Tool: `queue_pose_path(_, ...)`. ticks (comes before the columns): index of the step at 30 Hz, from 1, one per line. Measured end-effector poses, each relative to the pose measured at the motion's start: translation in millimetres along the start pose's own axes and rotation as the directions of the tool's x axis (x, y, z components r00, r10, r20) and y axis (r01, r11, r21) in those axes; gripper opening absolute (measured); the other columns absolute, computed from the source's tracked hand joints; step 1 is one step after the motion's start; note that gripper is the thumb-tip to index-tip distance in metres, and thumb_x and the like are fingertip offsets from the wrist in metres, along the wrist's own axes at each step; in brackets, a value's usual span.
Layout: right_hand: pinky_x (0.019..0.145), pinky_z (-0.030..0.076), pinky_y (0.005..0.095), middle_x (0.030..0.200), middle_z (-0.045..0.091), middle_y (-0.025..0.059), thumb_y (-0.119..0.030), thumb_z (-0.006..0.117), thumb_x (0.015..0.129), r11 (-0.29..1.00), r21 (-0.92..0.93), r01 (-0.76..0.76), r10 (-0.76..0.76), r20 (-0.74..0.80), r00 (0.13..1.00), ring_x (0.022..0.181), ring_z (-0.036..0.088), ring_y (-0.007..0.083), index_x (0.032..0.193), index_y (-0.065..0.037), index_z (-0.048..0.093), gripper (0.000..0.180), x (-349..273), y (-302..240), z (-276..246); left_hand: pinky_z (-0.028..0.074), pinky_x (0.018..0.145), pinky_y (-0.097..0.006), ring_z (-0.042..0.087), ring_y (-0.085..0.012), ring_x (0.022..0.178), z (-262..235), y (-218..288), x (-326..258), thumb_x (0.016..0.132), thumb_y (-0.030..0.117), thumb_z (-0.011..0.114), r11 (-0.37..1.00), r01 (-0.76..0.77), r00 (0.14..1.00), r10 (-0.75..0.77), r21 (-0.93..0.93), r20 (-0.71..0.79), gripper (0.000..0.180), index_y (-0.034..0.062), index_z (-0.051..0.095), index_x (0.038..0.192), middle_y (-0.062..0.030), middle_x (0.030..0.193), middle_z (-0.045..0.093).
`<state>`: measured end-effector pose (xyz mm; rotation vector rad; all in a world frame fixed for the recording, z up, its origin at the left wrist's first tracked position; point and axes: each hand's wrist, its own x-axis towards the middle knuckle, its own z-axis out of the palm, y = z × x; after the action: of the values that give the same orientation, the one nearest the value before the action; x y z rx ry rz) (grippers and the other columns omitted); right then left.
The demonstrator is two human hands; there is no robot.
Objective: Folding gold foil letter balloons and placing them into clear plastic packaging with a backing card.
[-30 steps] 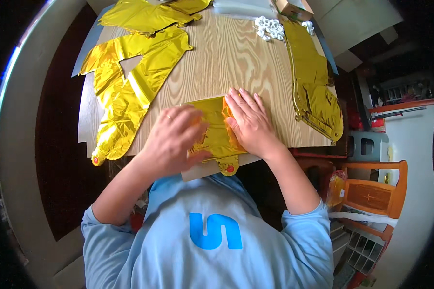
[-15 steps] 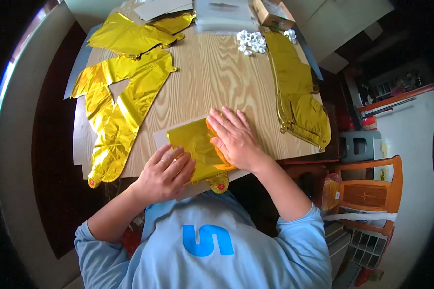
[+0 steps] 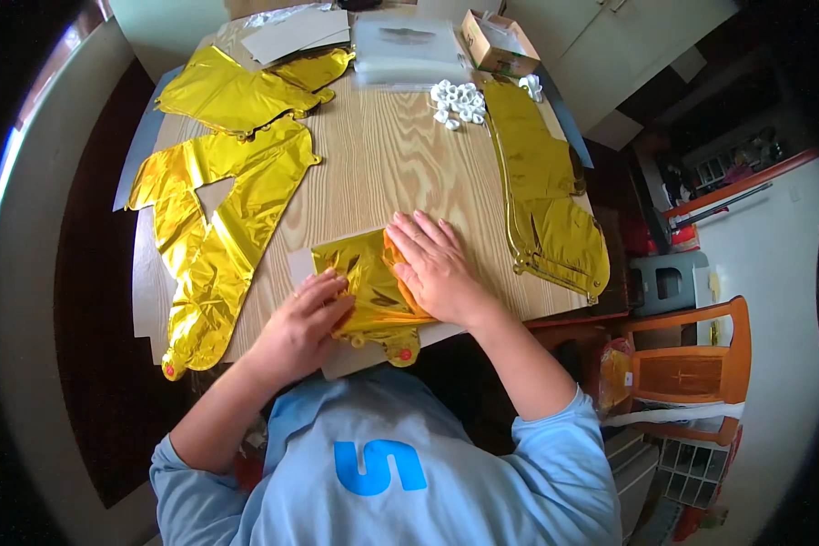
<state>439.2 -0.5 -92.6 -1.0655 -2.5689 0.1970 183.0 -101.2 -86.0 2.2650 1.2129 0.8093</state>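
A folded gold foil balloon point(image 3: 364, 273) lies at the table's near edge on a pale card point(image 3: 341, 366). Its tab with a red mark point(image 3: 402, 353) hangs out toward me. My right hand point(image 3: 439, 278) presses flat on the foil's right side, fingers stretched forward. At the left edge of the foil, my left hand point(image 3: 298, 320) has its fingers curled together against it; the fingertips and thumb are partly hidden. The foil between the hands is wrinkled.
More gold foil balloons lie flat at the left point(image 3: 218, 246), far left point(image 3: 237, 91) and right point(image 3: 541, 182). Farther back are small white rings point(image 3: 460, 102), clear plastic bags point(image 3: 409, 59), pale cards point(image 3: 296, 35) and a cardboard box point(image 3: 500, 56). A wooden chair point(image 3: 687, 369) stands at right.
My left hand has closed in on the foil's left edge, and the foil has wrinkled between my hands. The right hand stays pressed on it. The view has shifted slightly.
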Motion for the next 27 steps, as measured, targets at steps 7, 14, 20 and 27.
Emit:
queue_pose_path(7, 0.079, 0.056, 0.0421, 0.097, 0.072, 0.0145, -0.016, 0.072, 0.086, 0.885, 0.353, -0.304, 0.404, -0.254, 0.879, 0.089, 0.070, 0.0301, 0.101, -0.005, 0.071, 0.018, 99.5, 125.1, -16.4, 0.040, 0.116, -0.052, 0.052, -0.0417, 0.134, -7.4, -14.6, 11.4, 0.073, -0.001, 0.071, 0.996, -0.068, 0.998, 0.068, 0.057, 0.008, 0.053, 0.0008, 0.065, 0.125, -0.0211, 0.135, 0.059)
queue_pose_path(14, 0.075, 0.054, 0.0440, 0.092, 0.068, 0.0137, -0.020, 0.071, 0.083, 0.950, 0.026, -0.311, 0.302, -0.326, 0.896, 0.084, 0.067, 0.0335, 0.084, -0.008, 0.069, 0.012, 128.9, 176.4, 8.0, 0.041, 0.116, -0.051, 0.054, -0.0382, 0.133, -5.2, -17.6, 11.7, 0.073, 0.000, 0.071, 0.996, -0.067, 0.997, 0.069, 0.062, -0.030, 0.053, 0.0017, 0.066, 0.125, -0.0184, 0.135, 0.061)
queue_pose_path(20, 0.069, 0.052, 0.0373, 0.086, 0.065, 0.0106, -0.012, 0.071, 0.084, 0.926, 0.153, -0.346, 0.354, -0.028, 0.935, 0.077, 0.065, 0.0253, 0.083, -0.004, 0.066, 0.009, 43.8, 106.6, -29.3, 0.043, 0.113, -0.050, 0.057, -0.0370, 0.131, -4.9, -25.3, 14.9, 0.074, 0.002, 0.070, 0.992, -0.108, 0.994, 0.109, 0.072, -0.022, 0.050, 0.0019, 0.065, 0.124, -0.0178, 0.131, 0.064)
queue_pose_path(27, 0.065, 0.051, 0.0332, 0.078, 0.063, 0.0072, -0.006, 0.073, 0.082, 0.744, 0.612, -0.269, 0.024, 0.378, 0.926, 0.071, 0.064, 0.0179, 0.078, -0.002, 0.064, 0.010, -39.0, -12.9, -122.9, 0.055, 0.094, -0.040, 0.069, -0.0353, 0.104, -33.1, -13.8, 22.4, 0.082, 0.000, 0.063, 0.980, 0.154, 0.988, -0.154, -0.124, 0.010, 0.040, 0.0025, 0.068, 0.121, -0.0188, 0.113, 0.071)
